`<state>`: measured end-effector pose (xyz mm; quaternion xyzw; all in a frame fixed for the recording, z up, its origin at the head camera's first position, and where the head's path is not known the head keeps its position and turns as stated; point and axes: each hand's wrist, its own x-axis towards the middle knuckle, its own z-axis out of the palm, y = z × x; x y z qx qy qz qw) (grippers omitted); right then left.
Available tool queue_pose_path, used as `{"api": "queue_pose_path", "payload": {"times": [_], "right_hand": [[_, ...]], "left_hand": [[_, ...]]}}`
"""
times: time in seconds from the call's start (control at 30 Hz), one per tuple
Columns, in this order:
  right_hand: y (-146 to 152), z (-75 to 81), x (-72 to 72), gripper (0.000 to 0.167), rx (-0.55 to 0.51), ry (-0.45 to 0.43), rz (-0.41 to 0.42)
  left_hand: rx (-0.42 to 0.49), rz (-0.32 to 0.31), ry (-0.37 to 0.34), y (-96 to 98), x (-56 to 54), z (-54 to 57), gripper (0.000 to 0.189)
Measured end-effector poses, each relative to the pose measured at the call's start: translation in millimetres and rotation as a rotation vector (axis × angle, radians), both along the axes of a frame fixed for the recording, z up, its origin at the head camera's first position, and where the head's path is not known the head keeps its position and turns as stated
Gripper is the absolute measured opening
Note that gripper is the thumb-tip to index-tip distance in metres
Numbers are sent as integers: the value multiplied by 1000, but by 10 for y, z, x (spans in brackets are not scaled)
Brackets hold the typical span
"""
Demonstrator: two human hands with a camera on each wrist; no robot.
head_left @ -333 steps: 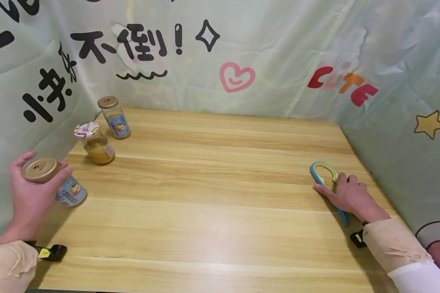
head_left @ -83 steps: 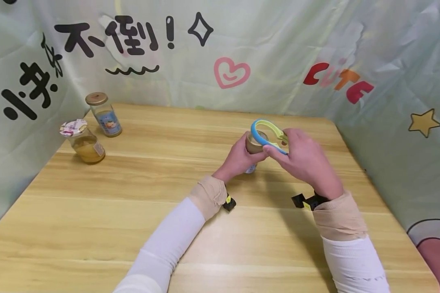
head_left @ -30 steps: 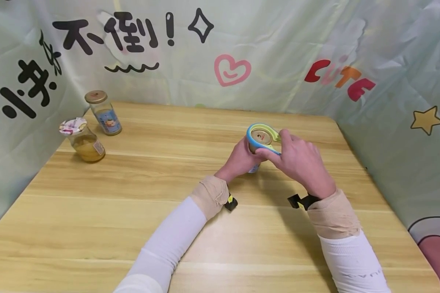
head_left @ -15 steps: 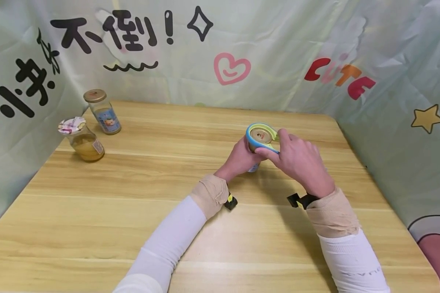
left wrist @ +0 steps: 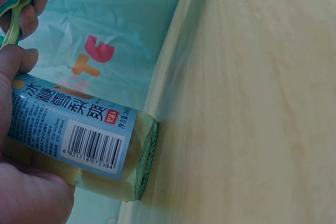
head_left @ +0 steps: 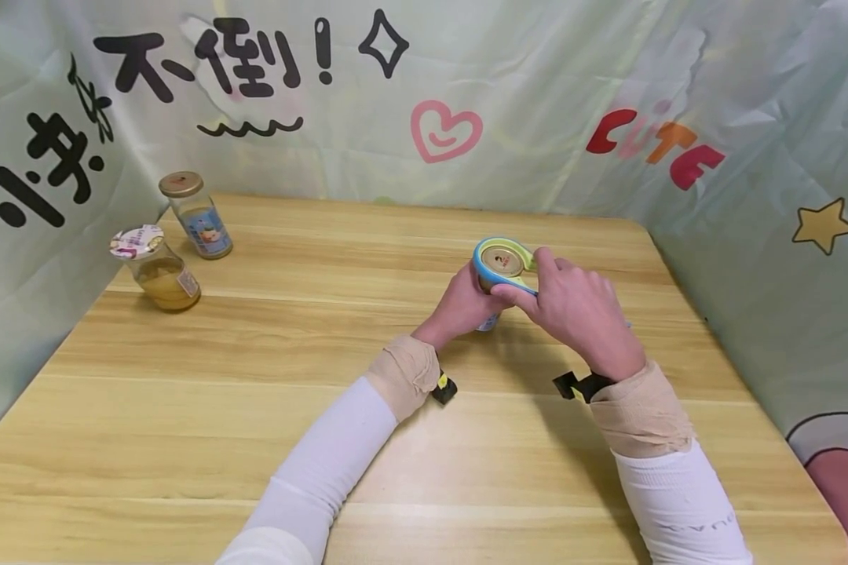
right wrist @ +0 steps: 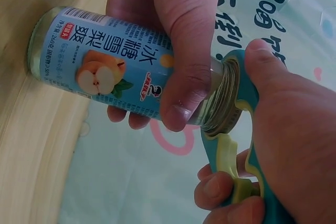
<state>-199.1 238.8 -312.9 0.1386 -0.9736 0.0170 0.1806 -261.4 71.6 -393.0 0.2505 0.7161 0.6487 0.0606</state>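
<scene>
My left hand [head_left: 462, 304] grips a glass jar [left wrist: 84, 135] with a blue pear-drink label, its fingers and thumb wrapped round the body below the lid. The jar stands upright on the table, right of the middle. Around its gold lid [head_left: 503, 261] sits the loop of a blue and yellow-green jar opener [right wrist: 244, 85]. My right hand [head_left: 583, 304] holds the opener's handles, thumb along the blue side and fingers curled over the green side in the right wrist view. In the head view both hands cover most of the jar's body.
At the left of the wooden table [head_left: 254, 439] stand a jar with a patterned white lid [head_left: 162, 275] and, behind it, a gold-lidded jar with a blue label [head_left: 205, 224]. A printed cloth [head_left: 537, 94] hangs along the back and sides.
My left hand brought the jar from the far left to right of the middle. My right hand lifted the opener off the table and lowered its loop round the lid. The last second shows little motion.
</scene>
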Motion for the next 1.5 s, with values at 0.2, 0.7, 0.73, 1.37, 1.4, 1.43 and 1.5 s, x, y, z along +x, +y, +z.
{"api": "queue_pose_path", "payload": {"times": [0.2,0.7,0.73,1.37,1.4,1.43,1.5], "right_hand": [[-15,-8,-45,69,-2,15,37],[90,-9,-38,62,-11,-20,89],[97,-2,-43,62,-5,-22,93],[225,71,-220,58,33,-101,215],[230,72,-224,57,34,-99,225],[235,73,-228,57,36,-98,236],[242,73,-235,57,45,-100,258]], "left_hand": [[-14,13,27,-47,-35,12,62],[37,-109,47,-58,-55,9,63],[35,-117,50,-62,-60,8,63],[-26,-190,10,-127,-127,21,61],[-27,-193,13,-128,-126,21,61],[-27,-196,14,-130,-125,21,61],[-28,-203,16,-133,-119,21,62]]}}
